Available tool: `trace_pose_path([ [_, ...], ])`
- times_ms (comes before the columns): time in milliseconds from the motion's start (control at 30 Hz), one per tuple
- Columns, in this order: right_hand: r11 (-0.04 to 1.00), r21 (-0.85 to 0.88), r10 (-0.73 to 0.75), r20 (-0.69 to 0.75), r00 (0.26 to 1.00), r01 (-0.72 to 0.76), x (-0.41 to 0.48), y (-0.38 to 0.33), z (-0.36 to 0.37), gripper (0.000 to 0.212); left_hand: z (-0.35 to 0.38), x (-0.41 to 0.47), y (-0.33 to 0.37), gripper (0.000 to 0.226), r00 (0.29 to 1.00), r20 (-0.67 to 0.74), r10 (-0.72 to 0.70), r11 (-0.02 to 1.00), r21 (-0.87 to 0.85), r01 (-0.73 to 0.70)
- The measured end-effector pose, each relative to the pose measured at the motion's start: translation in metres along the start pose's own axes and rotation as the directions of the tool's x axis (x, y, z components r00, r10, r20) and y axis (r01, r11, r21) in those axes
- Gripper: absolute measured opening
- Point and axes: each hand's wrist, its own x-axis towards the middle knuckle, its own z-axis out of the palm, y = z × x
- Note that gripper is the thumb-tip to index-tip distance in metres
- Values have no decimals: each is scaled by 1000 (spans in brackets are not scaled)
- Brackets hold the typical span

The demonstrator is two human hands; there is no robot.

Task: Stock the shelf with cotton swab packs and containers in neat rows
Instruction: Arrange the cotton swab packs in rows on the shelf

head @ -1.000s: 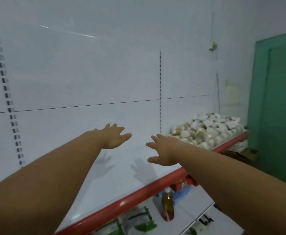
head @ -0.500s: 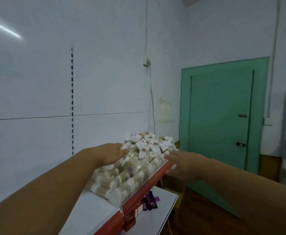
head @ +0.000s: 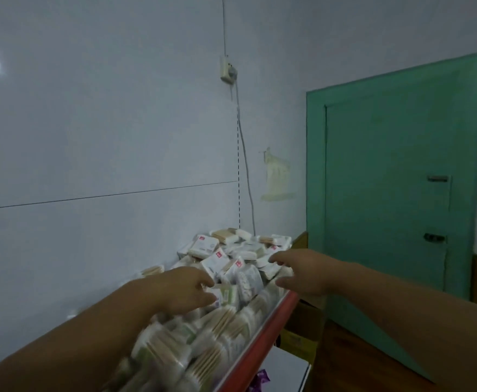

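Your two hands are hovering over one heap of plastic-wrapped cotton swab packs [head: 223,258], too many to count, lying on the red-edged shelf [head: 260,346]. Your left hand [head: 183,290] is curling against a green-labelled pack [head: 226,292]; I cannot tell whether it grips. Your right hand [head: 305,271] is hanging loosely spread, holding nothing. One green door [head: 395,179] is standing beyond.

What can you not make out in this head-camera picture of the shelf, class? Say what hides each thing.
All in the head view:
- Nearest containers: motion blur smears shapes and labels.
- Print on the far packs: too small to read.
- Left hand: its curled fingers hide whether it grips a pack.
- Purple item on the lower shelf: cut off by the bottom edge.
- Cardboard box: partly hidden behind the red shelf edge.
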Motion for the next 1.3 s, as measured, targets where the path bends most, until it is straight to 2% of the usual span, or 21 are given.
trace_pose_path([
  [167,986,85,-129,-143,981,142,89,41,24,60,-8,53,-4,37,992,-21,-122,992,37,123],
  [267,958,173,-200,-170,965,229,133,57,38,60,-13,79,-1,41,975,-43,-217,975,33,218],
  [333,945,181,-247,-155,957,273,155,63,42,48,-13,91,-1,41,966,-51,-253,967,-26,252],
  [400,940,129,-294,-160,942,315,169,65,38,30,-15,96,-2,31,950,-71,-303,935,-217,282],
  [433,936,116,-308,-192,932,333,172,66,33,24,-17,97,-2,25,935,-65,-350,863,-411,294],
  [467,926,126,-319,-246,915,357,175,68,27,22,-20,99,-2,27,918,-38,-394,727,-624,286],
  [533,864,231,-344,-374,861,446,178,70,11,19,-26,105,-3,50,904,71,-421,387,-887,250],
  [600,732,310,-435,-473,766,607,175,63,2,22,-27,114,-1,66,913,170,-370,152,-959,240],
  [633,654,280,-514,-516,685,703,172,56,0,26,-26,119,1,67,921,176,-347,64,-975,211],
  [667,583,208,-586,-561,585,785,171,48,3,31,-24,123,2,61,928,154,-340,-8,-987,161],
  [700,537,140,-626,-594,505,832,172,42,8,36,-21,126,2,50,927,113,-357,-36,-994,108],
  [733,528,113,-636,-605,480,842,174,38,15,42,-19,127,-1,43,919,74,-388,-30,-997,67],
  [800,584,175,-615,-542,573,793,182,39,23,54,-19,124,-12,42,886,22,-464,19,-999,35],
  [833,613,190,-612,-499,613,767,188,42,26,54,-20,121,-19,42,867,12,-497,42,-998,38],
  [900,679,73,-673,-336,659,731,203,44,31,45,-24,114,-35,43,845,20,-535,60,-996,61],
  [967,696,-83,-717,-112,688,713,214,38,33,39,-26,107,-46,39,850,24,-527,93,-992,86],
  [1033,710,-87,-702,-20,712,698,223,31,33,27,-26,102,-55,42,878,34,-478,133,-985,110],
  [1167,749,140,-636,-124,762,648,233,20,20,12,-31,99,-66,29,943,28,-331,134,-988,77],
  [1300,673,369,-563,-306,767,641,230,1,8,4,-26,109,-52,29,984,54,-171,172,-982,84],
])
